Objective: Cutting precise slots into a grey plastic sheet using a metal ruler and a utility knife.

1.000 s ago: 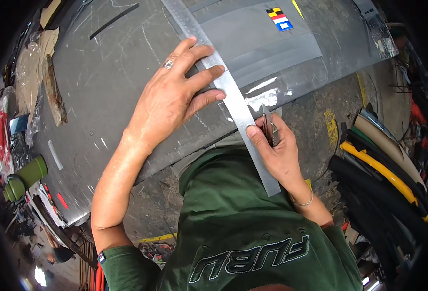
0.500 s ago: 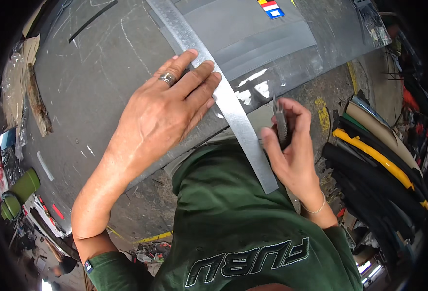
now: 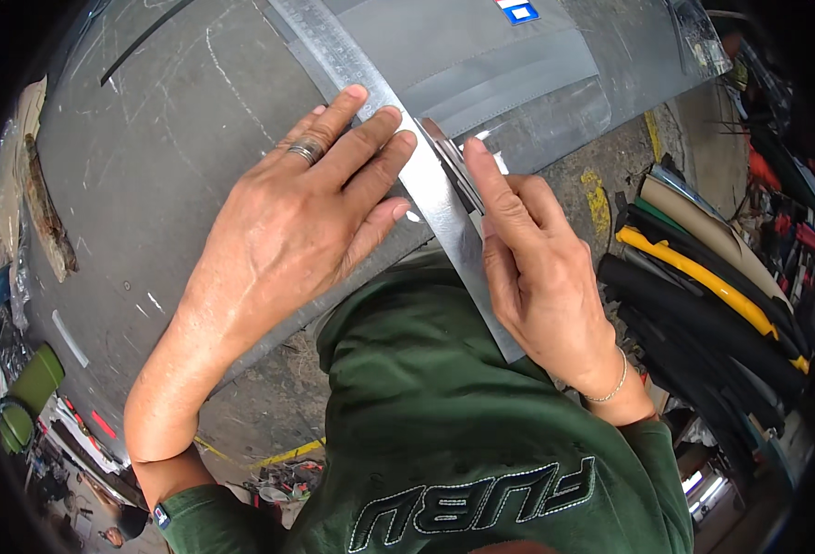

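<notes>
A long steel ruler [image 3: 440, 189] lies slantwise over a grey sheet [image 3: 481, 42] with a stitched edge and a shiny clear plastic strip [image 3: 569, 120]. My left hand [image 3: 283, 208] rests flat on the ruler, fingers stretched out and pressing on its upper half. In my right hand [image 3: 546, 277] is a utility knife [image 3: 458, 171], gripped with the index finger extended along it. Its tip end is beside the ruler's right edge, over the sheet; the exact contact is hard to see. The ruler's lower end sticks out past the table edge, in front of my green shirt.
The dark, scratched table [image 3: 177, 120] carries a thin black strip [image 3: 149, 42] at its far left. Rolls of black, beige and yellow material [image 3: 694, 277] lie to the right. A green roll [image 3: 34, 379] and a piece of wood [image 3: 47, 212] are at left.
My right hand has moved up and left, bringing the knife from beside the ruler's lower half to its edge over the sheet. The left hand remains on the ruler; the whole view has shifted slightly.
</notes>
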A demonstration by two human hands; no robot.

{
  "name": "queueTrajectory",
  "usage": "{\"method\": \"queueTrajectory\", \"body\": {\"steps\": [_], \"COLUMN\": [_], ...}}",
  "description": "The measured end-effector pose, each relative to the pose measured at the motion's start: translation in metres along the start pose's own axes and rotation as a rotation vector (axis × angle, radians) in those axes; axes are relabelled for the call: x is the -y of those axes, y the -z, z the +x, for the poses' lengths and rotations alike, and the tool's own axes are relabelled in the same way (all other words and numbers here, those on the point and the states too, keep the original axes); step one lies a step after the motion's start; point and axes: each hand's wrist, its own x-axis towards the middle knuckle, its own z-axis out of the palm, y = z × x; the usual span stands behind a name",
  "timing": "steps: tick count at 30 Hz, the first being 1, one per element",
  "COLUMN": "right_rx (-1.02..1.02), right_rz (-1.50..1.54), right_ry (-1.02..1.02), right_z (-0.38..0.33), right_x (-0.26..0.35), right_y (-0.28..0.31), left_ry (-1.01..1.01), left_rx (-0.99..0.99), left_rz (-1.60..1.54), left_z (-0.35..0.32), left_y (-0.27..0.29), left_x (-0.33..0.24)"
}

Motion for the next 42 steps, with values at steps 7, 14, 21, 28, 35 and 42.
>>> {"method": "queueTrajectory", "body": {"steps": [7,14,21,28,35,42], "right_rx": [0.010,0.078,0.020,0.074,0.074,0.153], "right_rz": [-0.030,-0.035,-0.055,-0.054,-0.101,-0.144], "right_ry": [-0.014,-0.018,-0.025,-0.062,-0.061,-0.100], "right_z": [0.002,0.004,0.005,0.007,0.009,0.016], "right_x": [0.003,0.003,0.006,0.010,0.013,0.021], "right_y": [0.000,0.004,0.001,0.005,0.006,0.017], "left_ry": [0.011,0.014,0.025,0.022,0.022,0.025], "left_rx": [-0.001,0.002,0.014,0.014,0.008,0.002], "left_rz": [0.003,-0.002,-0.003,-0.013,-0.029,-0.023], "left_z": [0.000,0.000,0.001,0.001,0.001,0.001], "left_y": [-0.001,0.000,0.001,0.000,0.001,0.000], "left_x": [-0.001,-0.001,-0.001,0.000,-0.001,-0.002]}}
